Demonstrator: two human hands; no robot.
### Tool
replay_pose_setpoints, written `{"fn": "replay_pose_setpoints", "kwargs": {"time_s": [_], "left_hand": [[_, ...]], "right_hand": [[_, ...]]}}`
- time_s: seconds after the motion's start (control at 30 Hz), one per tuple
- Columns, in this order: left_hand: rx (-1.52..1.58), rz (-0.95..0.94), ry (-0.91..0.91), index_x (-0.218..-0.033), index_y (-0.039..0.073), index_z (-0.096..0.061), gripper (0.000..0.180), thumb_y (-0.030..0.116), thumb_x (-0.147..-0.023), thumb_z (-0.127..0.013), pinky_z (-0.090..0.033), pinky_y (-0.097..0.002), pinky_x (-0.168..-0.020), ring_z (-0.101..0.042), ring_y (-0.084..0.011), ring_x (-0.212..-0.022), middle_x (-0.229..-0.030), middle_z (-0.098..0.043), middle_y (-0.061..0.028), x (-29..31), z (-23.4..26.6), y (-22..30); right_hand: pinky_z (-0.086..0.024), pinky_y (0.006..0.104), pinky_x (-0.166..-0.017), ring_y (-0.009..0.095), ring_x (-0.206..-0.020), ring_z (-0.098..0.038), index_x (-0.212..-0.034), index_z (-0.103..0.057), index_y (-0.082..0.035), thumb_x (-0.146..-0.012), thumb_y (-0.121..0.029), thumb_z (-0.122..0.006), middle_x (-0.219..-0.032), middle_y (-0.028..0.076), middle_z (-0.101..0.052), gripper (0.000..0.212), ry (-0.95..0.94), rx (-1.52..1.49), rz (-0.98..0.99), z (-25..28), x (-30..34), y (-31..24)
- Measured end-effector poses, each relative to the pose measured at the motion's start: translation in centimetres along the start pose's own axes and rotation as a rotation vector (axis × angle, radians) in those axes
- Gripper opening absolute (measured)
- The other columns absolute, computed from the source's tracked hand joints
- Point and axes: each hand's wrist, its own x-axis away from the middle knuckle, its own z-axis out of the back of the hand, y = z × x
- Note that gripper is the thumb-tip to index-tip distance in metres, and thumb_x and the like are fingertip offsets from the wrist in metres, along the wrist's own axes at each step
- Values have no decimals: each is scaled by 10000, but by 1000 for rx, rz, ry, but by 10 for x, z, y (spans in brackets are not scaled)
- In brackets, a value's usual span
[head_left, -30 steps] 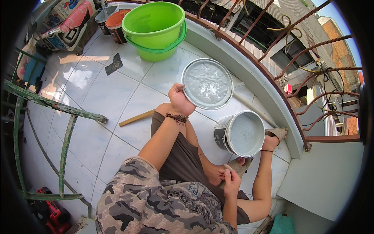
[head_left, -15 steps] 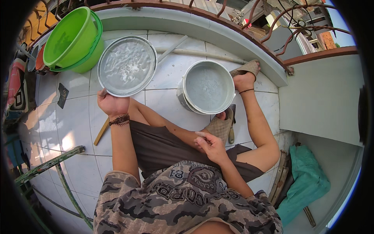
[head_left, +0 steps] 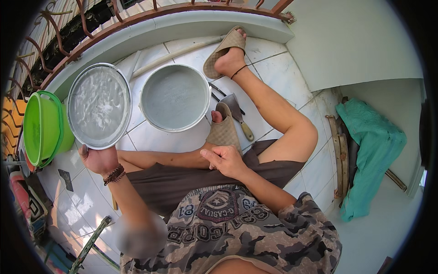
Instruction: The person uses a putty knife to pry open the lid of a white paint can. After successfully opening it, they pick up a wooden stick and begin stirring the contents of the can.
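Observation:
My left hand is palm up, holding the near edge of a round bucket lid from below. Grey-white paste in wavy ridges covers the lid's inner face. To its right, a white bucket stands on the floor, with smooth grey paste inside. My right hand is closed near my shin, its fingers curled together; nothing shows in them. Between the bucket and my right leg lies a putty knife with a tan handle and a dark blade.
Green basins stand at the far left. A pale pipe runs along the low wall below the rusty railing. A green metal frame stands at lower left. Teal cloth hangs over boards at right.
The view has swung to the right, so the lid and bucket sit further left in it. More of the putty knife shows. My right index finger has curled in; my left hand still holds the lid.

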Motion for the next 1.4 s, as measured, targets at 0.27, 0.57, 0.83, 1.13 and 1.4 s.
{"fn": "replay_pose_setpoints", "kwargs": {"time_s": [0.27,0.57,0.83,1.13,1.4], "left_hand": [[-46,250,-259,-1450,30,-485,700,226,-787,-592,-246,-544,-1219,-400,-354,-1418,-1536,-456,-157,4,-59,-53],[5,379,-145,-1468,37,-455,708,217,-790,-553,-250,-536,-1216,-398,-360,-1416,-1528,-451,-170,21,-112,-159],[-18,484,-100,-1496,58,-414,802,224,-730,-581,-270,-553,-1204,-394,-389,-1414,-1536,-435,-169,39,-143,-197],[-31,446,-74,-1525,58,-366,863,235,-703,-559,-290,-562,-1197,-379,-408,-1421,-1554,-403,-181,44,-143,-192],[61,444,-76,-1494,44,-410,833,228,-696,-564,-316,-563,-1180,-416,-411,-1389,-1521,-441,-192,46,-128,-190]], "right_hand": [[-528,271,-662,122,-697,-645,-1099,-646,41,-1066,-332,-521,-784,73,-693,395,48,-365,158,21,-8,13],[-576,350,-774,223,-951,-678,-1368,-513,43,-1080,-279,-470,-1037,144,-687,434,122,-809,124,72,-18,11],[-586,396,-766,235,-968,-679,-1249,-570,26,-1075,-304,-429,-1111,151,-675,398,54,-1041,236,78,-9,-10],[-589,389,-758,234,-981,-689,-1293,-566,32,-1074,-243,-467,-1141,145,-694,365,25,-1052,351,86,-11,-26],[-581,373,-777,215,-962,-693,-1298,-561,40,-1070,-240,-485,-1127,135,-697,369,34,-1008,372,82,-14,-35]]}}
